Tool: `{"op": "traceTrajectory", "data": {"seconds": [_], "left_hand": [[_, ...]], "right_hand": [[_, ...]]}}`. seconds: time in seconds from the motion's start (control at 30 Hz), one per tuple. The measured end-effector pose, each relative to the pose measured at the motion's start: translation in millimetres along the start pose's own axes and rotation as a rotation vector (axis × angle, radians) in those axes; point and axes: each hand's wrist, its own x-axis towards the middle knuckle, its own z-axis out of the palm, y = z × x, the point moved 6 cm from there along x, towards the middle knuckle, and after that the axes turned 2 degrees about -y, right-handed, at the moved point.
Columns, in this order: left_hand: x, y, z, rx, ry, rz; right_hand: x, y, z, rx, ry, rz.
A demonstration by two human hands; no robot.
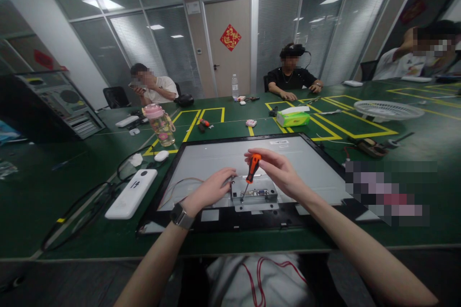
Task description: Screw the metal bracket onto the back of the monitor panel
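The right hand (277, 170) is closed around the orange handle of a screwdriver (251, 172), shaft slanting down toward seven o'clock with its tip on a small metal bracket (255, 194); the left hand (212, 189) rests curled at the bracket's nine o'clock edge, fingertips pressing it, holding nothing else that shows. The bracket sits low on the bare back of a monitor panel (313, 163) lying face down, near the panel's six o'clock edge and straight ahead of the person. This looks like work on one of the bracket's screws; whether it is being loosened or tightened cannot be told. The next move would likely call for keeping the tip seated and the bracket steadied so the driver does not skid onto the panel sheet. Thin wires (176, 184) run from the bracket toward nine o'clock, close under the left wrist, and could snag. Outward, a white power bank (131, 193) lies at nine o'clock of the panel, a pink-lidded bottle (160, 124) at ten, a green tissue pack (293, 117) at one, a white fan grille (387, 109) at two. Three other people sit along the far side of the green table (54, 192), well apart.
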Motion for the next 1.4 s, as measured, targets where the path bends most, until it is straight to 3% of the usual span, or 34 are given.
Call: {"op": "traceTrajectory", "data": {"seconds": [0.23, 0.5, 0.73, 0.97, 1.17, 1.4], "left_hand": [[0.0, -0.8, 0.2, 0.013, -0.003, -0.009], [0.9, -4.2, 2.4, 0.0, 0.001, -0.014], [1.3, -4.4, 2.9, 0.001, -0.014, -0.025], [2.1, -2.1, 1.4, -0.006, -0.005, -0.016], [2.0, -3.1, 1.9, 0.001, -0.009, -0.024], [1.5, -0.7, 0.3, -0.007, 0.001, -0.013]], "right_hand": [[0.5, -2.0, -1.0, -0.057, 0.046, -0.042], [-0.5, -3.6, 6.2, -0.08, -0.07, -0.016], [1.3, -10.1, 2.1, -0.169, 0.033, -0.076], [-0.5, -11.4, 5.7, -0.138, -0.032, -0.049], [-0.1, -14.6, 3.7, -0.18, 0.033, -0.076], [-1.1, -12.4, 7.2, -0.135, -0.074, -0.061]]}}
